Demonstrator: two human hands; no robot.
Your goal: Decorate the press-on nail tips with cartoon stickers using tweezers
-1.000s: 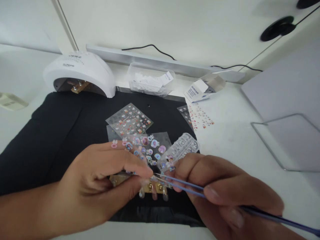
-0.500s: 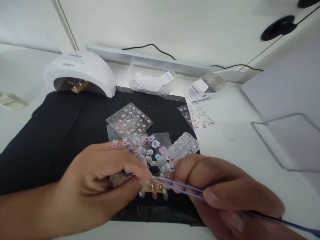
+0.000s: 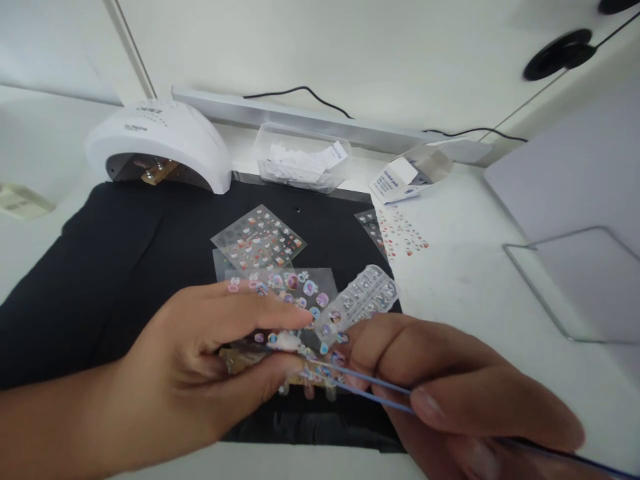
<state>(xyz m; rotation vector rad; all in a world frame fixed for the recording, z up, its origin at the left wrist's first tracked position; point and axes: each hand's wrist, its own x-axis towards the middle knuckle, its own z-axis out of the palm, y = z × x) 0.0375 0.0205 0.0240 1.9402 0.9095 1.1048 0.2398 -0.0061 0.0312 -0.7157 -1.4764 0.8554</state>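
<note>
My left hand [image 3: 215,353] holds a clear nail sticker sheet [image 3: 327,275] with round pink, blue and purple designs. Its thumb presses near the lower part of the sheet, another fingertip shows through the plastic, and the index finger stretches over the front. My right hand [image 3: 465,380] grips blue tweezers [image 3: 383,388], whose tips meet the sheet beside my left thumb. Whether a sticker is between the tips I cannot make out. Behind the sheet, partly hidden, lies a gold-coloured bar with several nail tips [image 3: 331,393].
A clear rhinestone case [image 3: 373,287] lies beside my right hand. Other sticker sheets [image 3: 257,237] rest on the black mat [image 3: 185,227]. Farther back stand a white nail lamp [image 3: 165,133], a plastic box of white packets [image 3: 305,163] and an alcohol pad box [image 3: 400,180].
My left index finger has lifted off the thumb and extended right across the sheet. The sticker sheet has tilted and shifted slightly; the tweezers in my right hand have moved slightly right and down.
</note>
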